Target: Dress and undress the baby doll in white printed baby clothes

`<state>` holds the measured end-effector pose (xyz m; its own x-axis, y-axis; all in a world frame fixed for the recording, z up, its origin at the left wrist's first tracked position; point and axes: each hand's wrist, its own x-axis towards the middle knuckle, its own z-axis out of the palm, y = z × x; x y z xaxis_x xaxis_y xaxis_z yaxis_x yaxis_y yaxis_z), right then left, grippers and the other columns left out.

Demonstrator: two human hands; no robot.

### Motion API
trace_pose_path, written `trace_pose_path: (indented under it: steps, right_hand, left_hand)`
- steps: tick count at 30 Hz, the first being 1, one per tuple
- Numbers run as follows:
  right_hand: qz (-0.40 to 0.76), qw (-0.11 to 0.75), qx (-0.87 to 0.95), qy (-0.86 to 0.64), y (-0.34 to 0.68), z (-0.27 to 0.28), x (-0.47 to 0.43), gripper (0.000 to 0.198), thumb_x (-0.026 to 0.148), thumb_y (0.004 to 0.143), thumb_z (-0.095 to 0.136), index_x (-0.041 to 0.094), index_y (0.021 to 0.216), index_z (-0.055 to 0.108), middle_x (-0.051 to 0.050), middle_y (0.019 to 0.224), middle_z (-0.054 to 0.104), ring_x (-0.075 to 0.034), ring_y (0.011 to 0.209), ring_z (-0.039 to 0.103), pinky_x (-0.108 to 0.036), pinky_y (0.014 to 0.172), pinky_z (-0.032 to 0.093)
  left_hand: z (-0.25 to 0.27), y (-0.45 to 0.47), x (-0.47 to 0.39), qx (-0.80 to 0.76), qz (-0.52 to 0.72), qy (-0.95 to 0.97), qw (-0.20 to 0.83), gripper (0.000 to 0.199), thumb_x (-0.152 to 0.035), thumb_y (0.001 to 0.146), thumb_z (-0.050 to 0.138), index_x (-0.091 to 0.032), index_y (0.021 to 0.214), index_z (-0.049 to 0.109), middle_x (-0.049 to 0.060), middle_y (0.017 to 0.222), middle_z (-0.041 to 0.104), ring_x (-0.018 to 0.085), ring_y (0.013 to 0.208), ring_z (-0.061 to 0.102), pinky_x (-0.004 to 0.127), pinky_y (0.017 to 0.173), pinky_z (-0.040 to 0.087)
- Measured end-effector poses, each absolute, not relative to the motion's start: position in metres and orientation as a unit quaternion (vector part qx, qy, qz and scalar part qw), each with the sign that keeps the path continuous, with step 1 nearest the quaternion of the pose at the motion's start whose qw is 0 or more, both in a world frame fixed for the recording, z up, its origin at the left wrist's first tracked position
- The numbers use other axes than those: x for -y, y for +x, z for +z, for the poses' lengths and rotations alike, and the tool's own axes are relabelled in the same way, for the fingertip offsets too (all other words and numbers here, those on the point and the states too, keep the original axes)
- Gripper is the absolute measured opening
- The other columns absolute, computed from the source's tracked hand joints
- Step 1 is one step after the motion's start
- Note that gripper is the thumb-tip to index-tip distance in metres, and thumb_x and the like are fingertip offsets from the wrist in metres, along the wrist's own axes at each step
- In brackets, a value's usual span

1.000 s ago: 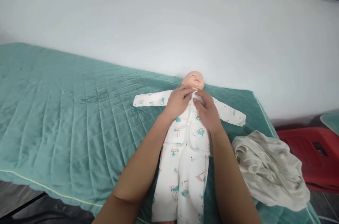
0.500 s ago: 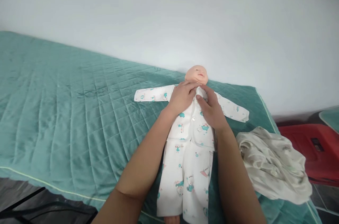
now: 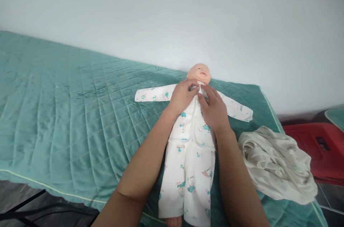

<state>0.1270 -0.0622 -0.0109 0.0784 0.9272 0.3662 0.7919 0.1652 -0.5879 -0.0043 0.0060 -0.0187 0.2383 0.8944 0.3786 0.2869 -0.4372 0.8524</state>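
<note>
A baby doll lies on its back with its head toward the wall. It wears a white printed jacket with buttons down the front and matching trousers. Both sleeves stretch out sideways. At the collar, my left hand pinches the jacket's edge just under the chin. My right hand grips the other side of the neckline, its thumb and fingertips almost meeting the left ones. The top fastening lies hidden under the fingers. Lower down, a button shows on the front.
A green quilted cover spreads beneath the doll, up against a white wall. To the right lies a crumpled whitish cloth. A red plastic object stands beyond the cover's right edge. Black metal bars show at lower left.
My left fingers have gone from lying flat to a bent pinch at the collar. The right hand has shifted slightly at the neckline. The view has moved a little.
</note>
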Motion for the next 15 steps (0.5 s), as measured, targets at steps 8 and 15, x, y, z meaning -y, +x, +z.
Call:
trace_pose_path:
  steps: [8, 15]
  right_hand:
    - [0.092, 0.382, 0.656, -0.644, 0.1254, -0.0117, 0.0625, 0.039, 0.038, 0.096, 0.048, 0.025, 0.130, 0.062, -0.010, 0.138, 0.062, -0.032, 0.129, 0.057, -0.055, 0.107, 0.046]
    - [0.085, 0.391, 0.649, -0.647, 0.1251, -0.0132, 0.0624, 0.033, 0.038, 0.096, 0.049, 0.027, 0.122, 0.066, -0.009, 0.134, 0.064, -0.032, 0.126, 0.058, -0.053, 0.104, 0.048]
  left_hand:
    - [-0.0199, -0.0044, -0.0066, -0.395, 0.466, 0.711, 0.349, 0.020, -0.014, 0.090, 0.056, -0.020, 0.096, 0.074, 0.004, 0.115, 0.075, 0.018, 0.116, 0.066, 0.033, 0.107, 0.047]
    - [-0.0188, -0.0044, -0.0063, -0.402, 0.461, 0.707, 0.355, 0.020, -0.013, 0.088, 0.056, -0.021, 0.093, 0.074, 0.003, 0.112, 0.075, 0.019, 0.115, 0.066, 0.034, 0.105, 0.049]
